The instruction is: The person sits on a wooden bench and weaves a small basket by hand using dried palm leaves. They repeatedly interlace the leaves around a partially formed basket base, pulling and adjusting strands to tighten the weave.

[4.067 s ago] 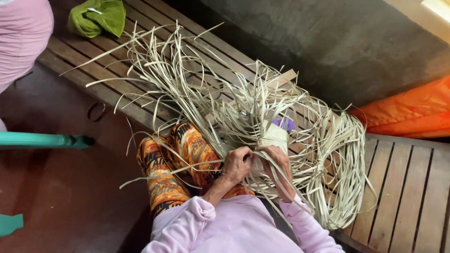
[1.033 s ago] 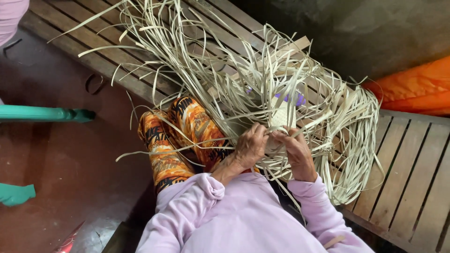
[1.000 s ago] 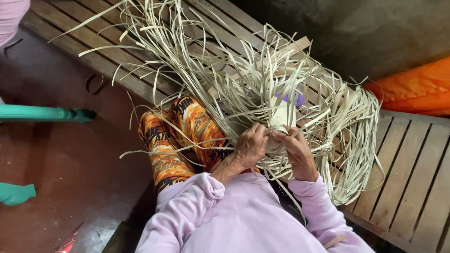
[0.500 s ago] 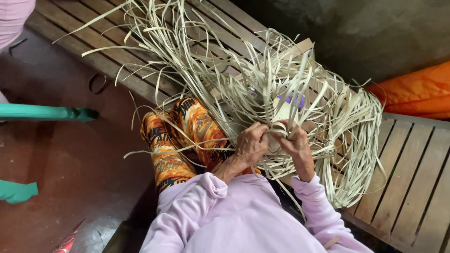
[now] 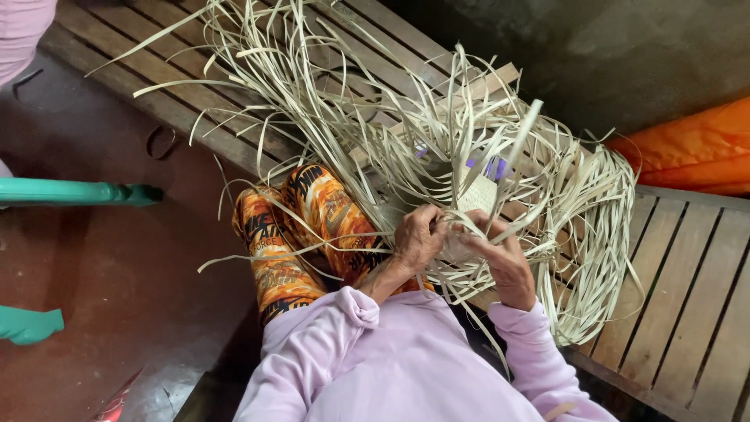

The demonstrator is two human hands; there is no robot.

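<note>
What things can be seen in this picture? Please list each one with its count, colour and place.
Dried leaf strips: many, pale straw, a loose tangled heap on the bench, fanning up-left and curling right.
Woven piece: one, pale with purple strips above it, in the heap just above the hands.
Slatted bench: one, brown wood, from top left to right.
Floor: dark red-brown, left.
Furniture parts: two, teal, left edge.
Orange cloth: one, right edge.
Trouser legs: two, orange and black patterned, centre.
Sleeves: two, lilac, bottom.
Left hand: closed on strips.
Right hand: closed on strips.
</note>
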